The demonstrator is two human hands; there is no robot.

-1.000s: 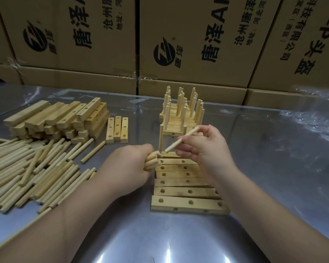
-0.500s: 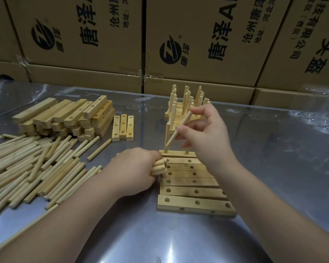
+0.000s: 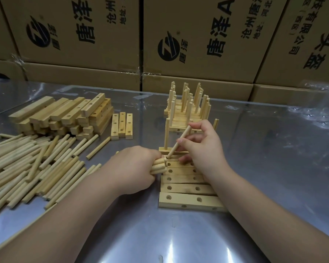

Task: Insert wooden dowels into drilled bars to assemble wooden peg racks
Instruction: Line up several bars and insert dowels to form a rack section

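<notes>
- The right hand [image 3: 201, 147] pinches one dowel [image 3: 180, 141] between thumb and fingertips; the remaining fingers are loosely curled over the bars below.
- That dowel is tilted, top end up and to the right. Its lower tip is down at the left end of a far bar; whether it sits in a hole cannot be told.
- The left hand [image 3: 137, 166] is clenched round a bundle of dowels [image 3: 158, 167], their cut ends poking out toward the bars.
- Between and under both hands lies a row of drilled bars [image 3: 190, 203], side by side, holes up.
- The farthest bar carries an upright dowel [image 3: 166, 133] at its left end.
- Beyond, a stack of finished peg racks [image 3: 186, 111] stands.
- To the left lie a pile of loose dowels [image 3: 27, 162], a heap of spare bars [image 3: 65, 114] and three bars [image 3: 122, 126] side by side.
- All rests on a shiny metal table [image 3: 273, 168], with cardboard boxes [image 3: 84, 31] behind.
</notes>
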